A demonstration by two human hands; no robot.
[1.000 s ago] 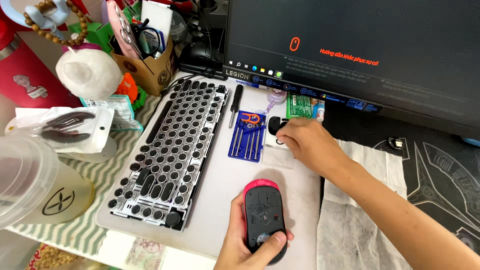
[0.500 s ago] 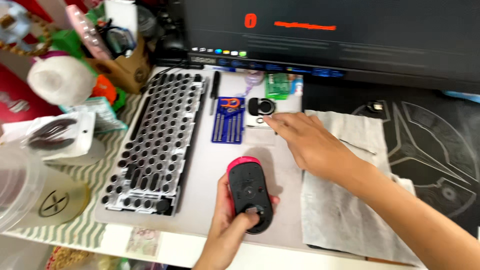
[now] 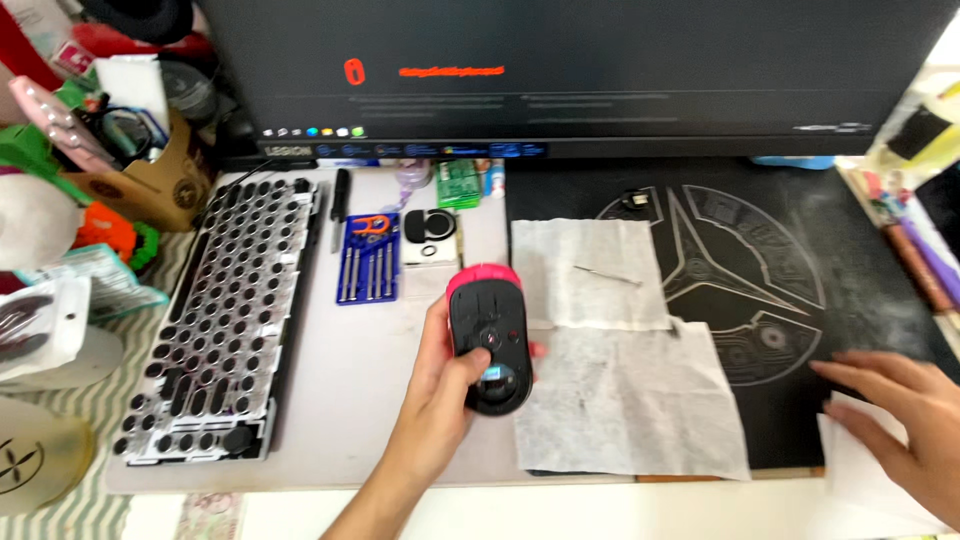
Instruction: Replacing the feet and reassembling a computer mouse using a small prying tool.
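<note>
Presently the left hand (image 3: 440,400) grips the black-and-pink mouse (image 3: 488,338) underside-up at frame centre; its casing appears unopened. Right hand (image 3: 900,410), fingers spread, rests on a white wipe (image 3: 860,470) lower right. Screwdriver set (image 3: 368,258) lies untouched.

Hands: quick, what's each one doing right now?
Left hand: closed around the upturned mouse, held above the desk.
Right hand: open, fingers spread flat, resting on a white sheet at the mat's edge, holding nothing.

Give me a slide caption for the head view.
Left hand holds an upturned mouse over the desk; right hand rests on a wipe.
</note>
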